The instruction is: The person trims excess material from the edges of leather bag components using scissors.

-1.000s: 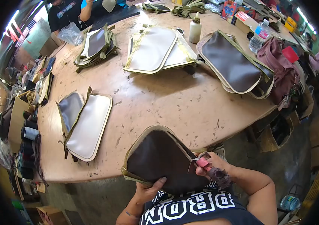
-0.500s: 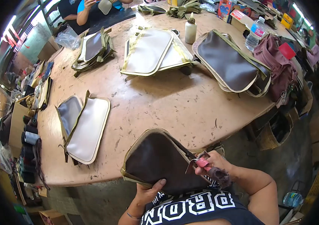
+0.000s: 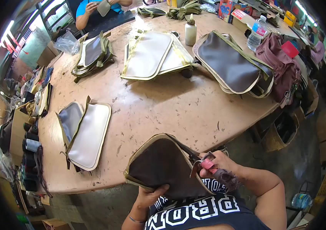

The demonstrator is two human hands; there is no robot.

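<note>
A dark brown bag panel [image 3: 159, 165] with olive edging rests against the table's front edge, tilted toward my body. My left hand [image 3: 152, 194] grips its lower left edge, thumb on the brown face and fingers hidden underneath. At the panel's right edge, my right hand [image 3: 220, 165] is closed round scissors [image 3: 209, 164] whose handles are wrapped in pink and dark material. Their dark blades lie along the panel's upper right edge; whether they are parted cannot be made out. To the left lie a white panel [image 3: 90, 136] and a grey one [image 3: 71, 119], partly overlapping.
Across the table [image 3: 151, 111] lie stacked white panels [image 3: 147, 57], brown panels [image 3: 228, 61] and a smaller stack [image 3: 94, 51]. A glue bottle [image 3: 190, 32], water bottle [image 3: 257, 33] and maroon bag [image 3: 280, 65] stand behind. Thread spools [image 3: 32, 145] line the left. Another person's hands [image 3: 91, 7] work opposite.
The view has shifted slightly. My right hand and the scissors have turned a little at the panel's right edge; my left hand keeps its hold.
</note>
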